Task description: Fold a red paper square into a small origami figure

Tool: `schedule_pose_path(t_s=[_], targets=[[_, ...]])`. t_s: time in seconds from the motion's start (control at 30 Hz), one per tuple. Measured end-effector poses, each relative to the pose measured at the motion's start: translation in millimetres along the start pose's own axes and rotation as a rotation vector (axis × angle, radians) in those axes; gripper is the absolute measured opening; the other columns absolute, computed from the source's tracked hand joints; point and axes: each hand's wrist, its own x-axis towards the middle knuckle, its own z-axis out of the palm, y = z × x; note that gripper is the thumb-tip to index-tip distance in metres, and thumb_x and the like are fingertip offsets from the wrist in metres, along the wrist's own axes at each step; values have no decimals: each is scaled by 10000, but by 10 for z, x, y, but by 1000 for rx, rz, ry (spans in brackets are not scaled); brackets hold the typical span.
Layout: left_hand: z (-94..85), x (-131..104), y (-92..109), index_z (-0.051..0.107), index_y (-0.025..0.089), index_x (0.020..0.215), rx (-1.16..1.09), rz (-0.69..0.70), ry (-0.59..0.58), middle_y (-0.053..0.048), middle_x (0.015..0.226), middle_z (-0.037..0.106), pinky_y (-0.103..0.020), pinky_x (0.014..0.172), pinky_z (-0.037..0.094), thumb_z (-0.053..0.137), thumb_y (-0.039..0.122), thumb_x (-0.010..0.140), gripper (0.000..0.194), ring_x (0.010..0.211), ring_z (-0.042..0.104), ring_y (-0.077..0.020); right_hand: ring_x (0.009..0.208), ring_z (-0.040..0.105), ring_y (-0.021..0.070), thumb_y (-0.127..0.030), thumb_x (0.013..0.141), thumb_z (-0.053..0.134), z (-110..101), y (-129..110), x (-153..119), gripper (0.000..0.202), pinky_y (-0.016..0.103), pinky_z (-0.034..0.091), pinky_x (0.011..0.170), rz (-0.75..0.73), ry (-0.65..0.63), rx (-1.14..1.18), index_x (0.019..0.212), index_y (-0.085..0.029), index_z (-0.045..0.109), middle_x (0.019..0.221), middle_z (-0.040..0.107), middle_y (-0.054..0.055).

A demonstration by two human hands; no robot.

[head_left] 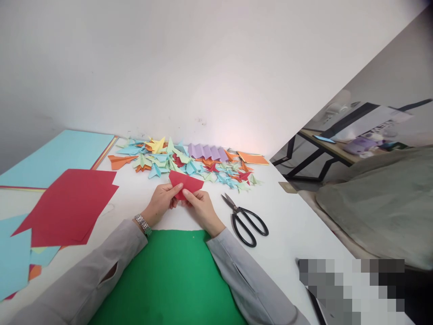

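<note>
Between my two hands is a small folded sheet of red paper [186, 181], held up over the white table. My left hand [162, 201] pinches its left lower part, thumb on top. My right hand [199, 205] grips the lower middle, its thumb pressed on the near face; most fingers of both hands are hidden behind the paper. Just beyond lies a heap of small folded paper planes [164, 160] in several colours. Black-handled scissors [241, 216] rest to the right of my right hand, blades slightly apart and pointing away from me.
Red paper sheets [72, 205] lie at left, with blue sheets [13, 257] nearer and a large blue stack [64, 151] behind. A green sheet [165, 280] is under my forearms. Purple pleated paper [208, 152] and orange paper [253, 158] sit by the wall.
</note>
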Motion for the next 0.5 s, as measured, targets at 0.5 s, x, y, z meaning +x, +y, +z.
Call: schedule_pose_path(t_s=[0.5], targets=[[16,-20,32,428,180,366,105,82,26,23,372,402,-255,489,296,614,555,727,552,418,366,-83,491,455,115,-458,712,668,28,19,-6,370,253,346,498,-93,33,-189,503,-176,550,492,557,-17]])
